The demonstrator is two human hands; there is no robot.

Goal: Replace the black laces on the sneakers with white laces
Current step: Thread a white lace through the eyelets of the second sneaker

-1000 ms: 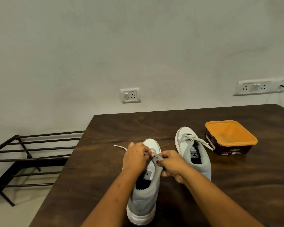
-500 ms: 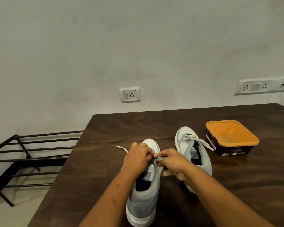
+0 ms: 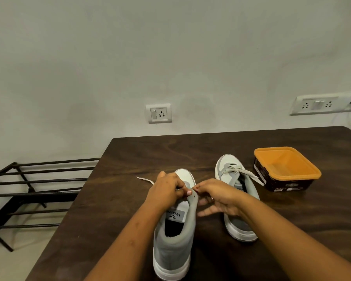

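left hand (image 3: pixel 164 192), right hand (image 3: pixel 218 196) knuckles-up atop sneaker (image 3: pixel 173 251)

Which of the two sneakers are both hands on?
The nearer sneaker, left of the other; the farther sneaker, already laced white, sits beside the orange tub.

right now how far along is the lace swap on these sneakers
Done: the far sneaker carries a white lace, ends loose. In hand: left hand and right hand pinch the second lace at the near sneaker's upper eyelets, its loose end trailing on the table. Left: finish threading, tie both.
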